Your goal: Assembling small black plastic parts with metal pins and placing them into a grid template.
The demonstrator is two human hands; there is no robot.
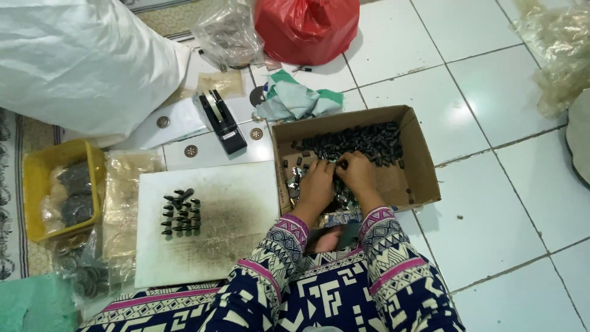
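Both my hands reach into an open cardboard box (419,154) on the tiled floor. My left hand (316,184) and my right hand (357,177) meet near the box's middle, fingers bent down among small dark cylindrical parts (359,143) heaped at its far side. Shiny metal bits lie at the box's near left. What either hand grips is hidden by the fingers. To the left, a white board (236,203) carries a small group of dark parts (180,212) set in rows.
A black tape dispenser (221,121), a green-and-white cloth (296,98), a red plastic bag (307,26) and a large white sack (80,61) lie beyond. A yellow tray (35,169) and clear bags (126,197) sit left of the board.
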